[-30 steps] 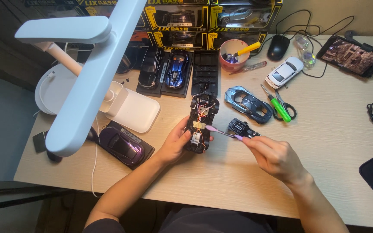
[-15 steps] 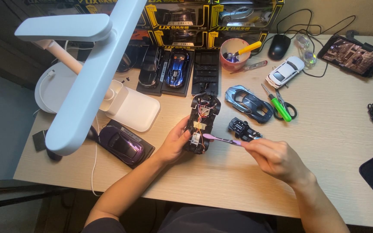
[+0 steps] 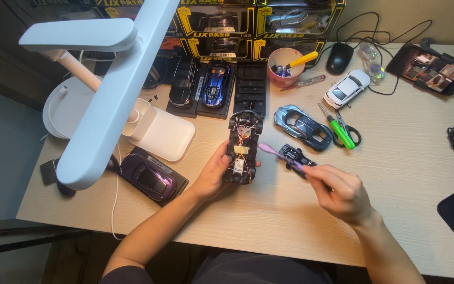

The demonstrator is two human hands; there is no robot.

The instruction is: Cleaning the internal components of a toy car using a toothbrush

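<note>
The opened toy car chassis (image 3: 241, 147) lay on the desk (image 3: 405, 210) in front of three boxed model cars. The left hand (image 3: 214, 173) gripped its left side. Right of it sat a car body shell (image 3: 303, 127), with a screwdriver (image 3: 337, 129) and scissors (image 3: 349, 131) beyond.

A single head-worn camera looks steeply down onto the desk (image 3: 405, 210) from above the person's seat. It sits fairly near, facing away from the person's body toward the boxes (image 3: 258, 21) at the far edge.
</note>
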